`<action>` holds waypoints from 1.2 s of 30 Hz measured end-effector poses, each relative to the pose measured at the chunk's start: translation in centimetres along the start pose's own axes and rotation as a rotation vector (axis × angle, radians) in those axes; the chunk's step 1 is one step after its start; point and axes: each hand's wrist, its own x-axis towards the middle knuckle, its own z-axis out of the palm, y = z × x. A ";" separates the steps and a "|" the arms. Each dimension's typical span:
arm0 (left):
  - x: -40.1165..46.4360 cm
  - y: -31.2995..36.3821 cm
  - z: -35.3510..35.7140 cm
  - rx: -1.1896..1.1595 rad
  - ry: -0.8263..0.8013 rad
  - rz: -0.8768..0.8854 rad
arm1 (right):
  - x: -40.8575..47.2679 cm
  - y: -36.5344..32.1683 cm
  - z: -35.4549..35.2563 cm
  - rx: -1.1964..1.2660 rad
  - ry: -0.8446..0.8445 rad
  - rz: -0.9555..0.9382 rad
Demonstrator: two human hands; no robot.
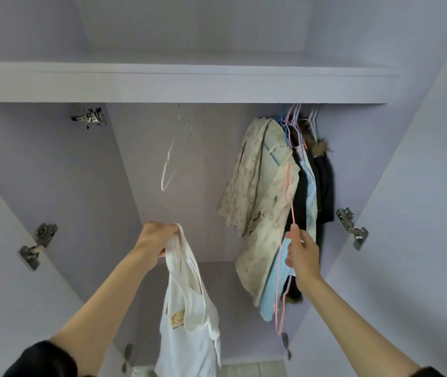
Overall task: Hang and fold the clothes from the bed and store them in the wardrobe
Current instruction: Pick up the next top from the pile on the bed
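I look into an open lilac wardrobe point(178, 186). My left hand point(154, 239) grips the shoulder strap of a white sleeveless top point(189, 317), which hangs down from it at the centre. My right hand point(302, 254) pinches a thin pink wire hanger point(281, 281) that slants down in front of the hung clothes. A white empty hanger point(169, 163) hangs from above at the centre, blurred. At the right hang a cream floral shirt point(257, 200), a light blue garment point(309, 191) and dark clothes point(324, 186).
A shelf board point(178, 83) spans the wardrobe above the hanging space. Both doors stand open, with metal hinges point(36, 244) on the left and metal hinges point(353, 227) on the right. Several coloured hanger hooks point(296, 115) bunch at the upper right.
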 end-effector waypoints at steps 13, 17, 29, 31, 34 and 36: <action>0.6 -2.3 -2.2 0.095 -0.022 -0.008 | -2.4 -1.3 -0.7 -0.556 -0.233 -0.093; 0.4 -2.3 -1.5 0.120 -0.018 0.063 | -3.1 -1.5 -0.7 -0.547 -0.255 -0.135; -0.6 -0.3 -1.4 0.459 0.080 0.294 | -4.0 -3.0 -0.1 -0.560 -0.317 -0.134; -1.1 0.7 -1.6 0.531 0.114 0.370 | -4.2 -3.2 0.5 -0.553 -0.345 -0.130; -2.6 2.1 -0.8 0.600 0.098 0.485 | -4.8 -3.7 2.5 -0.634 -0.375 -0.181; -3.7 2.9 -0.1 0.633 0.086 0.561 | -5.0 -4.1 4.1 -0.638 -0.364 -0.195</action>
